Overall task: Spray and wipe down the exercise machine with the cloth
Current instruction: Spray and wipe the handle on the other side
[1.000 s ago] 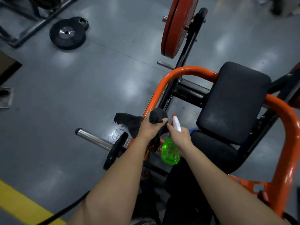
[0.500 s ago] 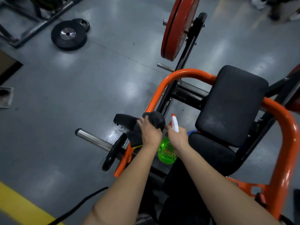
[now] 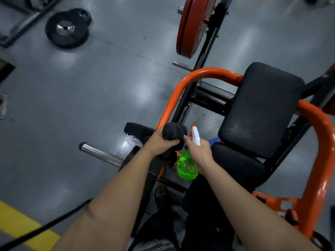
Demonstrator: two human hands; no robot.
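The exercise machine has an orange tubular frame point(image 3: 197, 72) and two black pads, a large one point(image 3: 262, 107) and a smaller seat pad point(image 3: 237, 165). My left hand point(image 3: 159, 142) grips a dark grey cloth point(image 3: 174, 130) bunched around the orange tube's lower left stretch. Just to its right, my right hand point(image 3: 199, 151) holds a green spray bottle point(image 3: 186, 165) by its white trigger head, nozzle pointing up toward the cloth.
A chrome weight peg point(image 3: 99, 153) sticks out left of my hands, with wet spots on the floor beside it. A red plate point(image 3: 190, 24) hangs above the frame. Black plates point(image 3: 67, 29) lie on the grey floor at upper left. A yellow floor stripe point(image 3: 23, 227) and black cable cross bottom left.
My left hand slid the cloth down the orange tube toward me, then back up it. The right hand and bottle stayed close beside it.
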